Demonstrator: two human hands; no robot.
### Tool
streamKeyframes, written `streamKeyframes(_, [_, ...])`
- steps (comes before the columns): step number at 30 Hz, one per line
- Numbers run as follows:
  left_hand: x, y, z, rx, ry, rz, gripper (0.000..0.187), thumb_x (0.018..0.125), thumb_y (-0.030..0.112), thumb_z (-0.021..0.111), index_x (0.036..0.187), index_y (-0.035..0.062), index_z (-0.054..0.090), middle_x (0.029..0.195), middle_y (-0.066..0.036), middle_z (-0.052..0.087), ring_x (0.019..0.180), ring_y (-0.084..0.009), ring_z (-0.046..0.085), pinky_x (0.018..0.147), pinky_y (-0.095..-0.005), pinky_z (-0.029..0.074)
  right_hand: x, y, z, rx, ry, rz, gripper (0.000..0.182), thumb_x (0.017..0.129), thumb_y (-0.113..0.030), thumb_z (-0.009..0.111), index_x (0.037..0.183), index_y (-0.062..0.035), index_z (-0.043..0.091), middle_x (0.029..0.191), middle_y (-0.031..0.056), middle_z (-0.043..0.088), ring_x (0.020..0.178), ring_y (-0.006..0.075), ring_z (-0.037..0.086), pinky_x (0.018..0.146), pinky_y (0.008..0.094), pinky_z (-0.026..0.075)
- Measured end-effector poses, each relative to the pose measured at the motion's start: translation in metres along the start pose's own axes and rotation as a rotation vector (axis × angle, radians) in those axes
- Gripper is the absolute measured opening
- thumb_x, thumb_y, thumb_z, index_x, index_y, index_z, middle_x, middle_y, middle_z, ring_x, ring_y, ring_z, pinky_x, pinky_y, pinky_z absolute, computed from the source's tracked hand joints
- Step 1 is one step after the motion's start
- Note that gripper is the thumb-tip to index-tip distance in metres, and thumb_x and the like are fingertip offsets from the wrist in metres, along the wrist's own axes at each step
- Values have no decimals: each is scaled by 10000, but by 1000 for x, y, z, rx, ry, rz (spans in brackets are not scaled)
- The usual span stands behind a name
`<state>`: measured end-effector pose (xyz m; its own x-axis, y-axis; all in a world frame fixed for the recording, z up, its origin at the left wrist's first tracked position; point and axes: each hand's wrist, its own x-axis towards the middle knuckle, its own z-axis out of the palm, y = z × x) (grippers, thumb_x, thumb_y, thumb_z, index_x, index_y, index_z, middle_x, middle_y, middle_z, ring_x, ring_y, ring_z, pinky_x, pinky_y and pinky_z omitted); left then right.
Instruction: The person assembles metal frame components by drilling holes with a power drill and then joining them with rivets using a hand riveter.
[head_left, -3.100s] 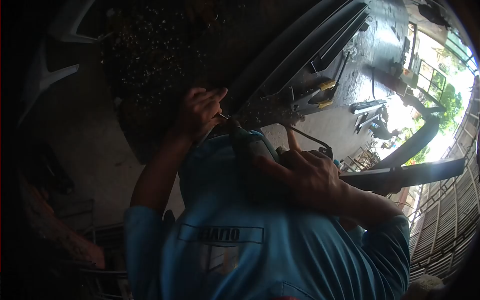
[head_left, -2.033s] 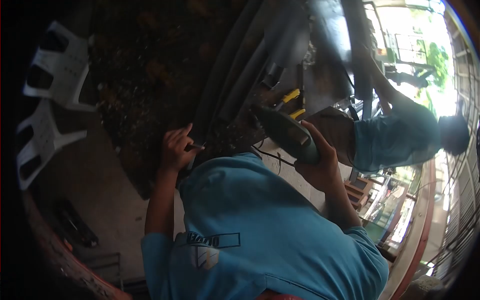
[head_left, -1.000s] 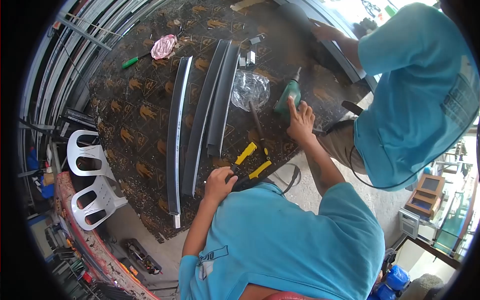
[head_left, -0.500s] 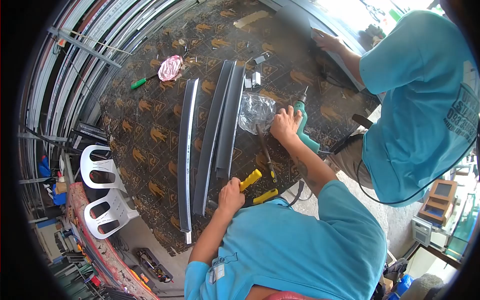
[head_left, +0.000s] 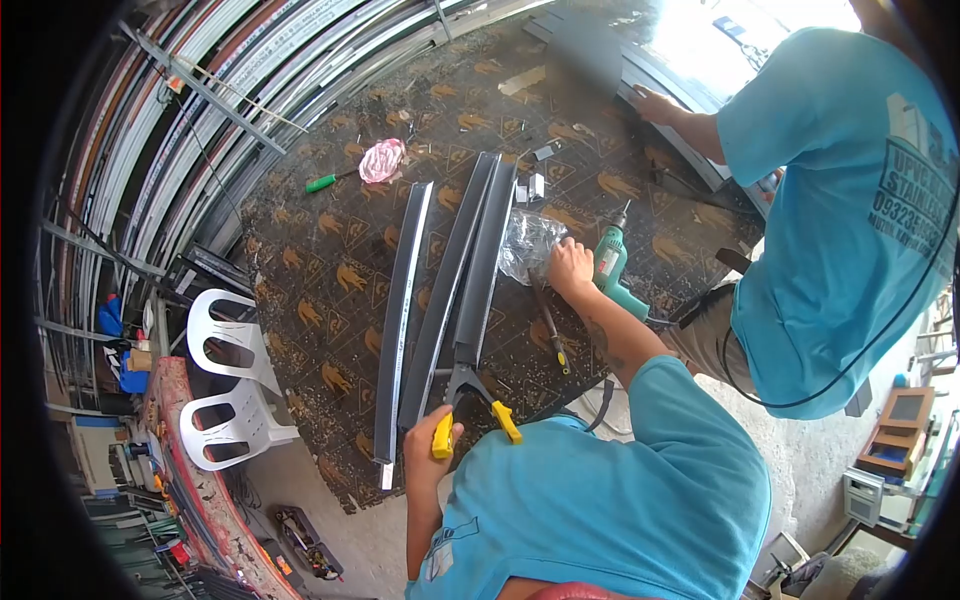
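Left hand point(head_left: 428, 447) low in the frame's centre, fingers clamped on one yellow handle of the snips point(head_left: 466, 395), jaws at the near end of the dark profile strips point(head_left: 470, 270) on the patterned desk point(head_left: 320, 290). Right hand point(head_left: 570, 268) at mid-frame, fingers together, resting flat on a clear plastic bag point(head_left: 528, 245), just beside a green drill point(head_left: 612, 268).

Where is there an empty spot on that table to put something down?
Bare table lies left of the strips, below the pink wad. Another patch sits behind the drill. It is crowded around the right hand, the bag and drill, and near the left hand with the snips.
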<state>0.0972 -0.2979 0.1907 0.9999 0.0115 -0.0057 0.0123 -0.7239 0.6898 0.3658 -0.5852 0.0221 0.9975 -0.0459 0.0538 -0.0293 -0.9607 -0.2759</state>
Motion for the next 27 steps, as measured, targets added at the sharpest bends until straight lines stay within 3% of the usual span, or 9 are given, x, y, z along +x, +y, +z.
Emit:
streamKeyframes(3, [-21, -30, 3, -158, -140, -218, 423, 835, 282, 726, 1161, 31, 629, 1049, -181, 677, 859, -292, 682, 752, -362, 533, -7, -6, -14, 96, 25, -29, 196, 798, -212, 589, 901, -98, 711, 1017, 152, 609, 990, 327, 611, 794, 449, 491])
streamKeyframes(5, [-26, -37, 1, -903, -188, -571, 502, 891, 363, 633, 1246, 16, 561, 1101, -206, 656, 885, -309, 680, 762, -380, 556, -11, 1, -9, 38, -10, -120, 193, 812, -209, 576, 896, -107, 717, 1015, 157, 613, 955, 323, 627, 794, 449, 511])
streamKeyframes(8, [-38, -55, 8, -1331, -277, -597, 515, 948, 407, 508, 1279, 12, 517, 1147, -237, 629, 894, -287, 679, 732, -373, 573, -7, -1, -7, 65, -177, -105, 195, 817, -175, 571, 892, -68, 716, 1020, 171, 634, 963, 330, 652, 799, 431, 546])
streamKeyframes(9, [-33, -34, 3, -1447, -231, -795, 371, 940, 287, 576, 1222, 54, 514, 1027, -198, 651, 804, -281, 663, 664, -355, 563, -9, -2, -5, 92, -191, -95, 184, 815, -150, 576, 878, -36, 707, 1012, 182, 645, 979, 325, 659, 786, 423, 558])
streamKeyframes(13, [-31, -79, 30, -1404, -197, -1111, 278, 979, 344, 535, 1074, 92, 464, 723, -50, 526, 555, -138, 531, 477, -283, 476, -21, -3, -9, 34, -193, -156, 186, 853, -115, 537, 954, -15, 657, 985, 191, 648, 955, 326, 668, 766, 423, 562])
streamKeyframes(15, [-31, -66, 27, -1276, -230, -1048, 274, 978, 338, 540, 1082, 94, 468, 722, -46, 521, 560, -125, 531, 471, -267, 467, -23, -5, -9, -19, -152, -184, 198, 869, -97, 512, 1016, -8, 610, 990, 185, 649, 949, 323, 672, 753, 419, 566])
streamKeyframes(19, [-31, -44, 5, -998, -247, -907, 236, 980, 290, 535, 1080, 84, 477, 721, -34, 509, 532, -104, 515, 437, -257, 446, -23, -14, -44, 338, 74, 12, 61, 842, -63, 521, 797, -26, 501, 798, 234, 660, 754, 400, 672, 687, 494, 550])
streamKeyframes(22, [-26, -17, -7, -788, -178, -735, 192, 986, 261, 521, 1023, 75, 486, 724, -17, 505, 483, -83, 492, 400, -241, 433, -41, -35, -69, 787, 252, -90, 200, 872, -92, 558, 1042, 10, 588, 672, 198, 638, 683, 343, 674, 625, 412, 536])
streamKeyframes(27, [-6, 37, -44, -383, -136, -475, 336, 958, 251, 569, 1190, 12, 525, 719, -54, 557, 509, -120, 546, 447, -283, 450, -89, -115, -126, 1449, -269, -59, 277, 951, -57, 552, 1212, 32, 565, 952, 69, 622, 814, 141, 665, 680, 257, 555])
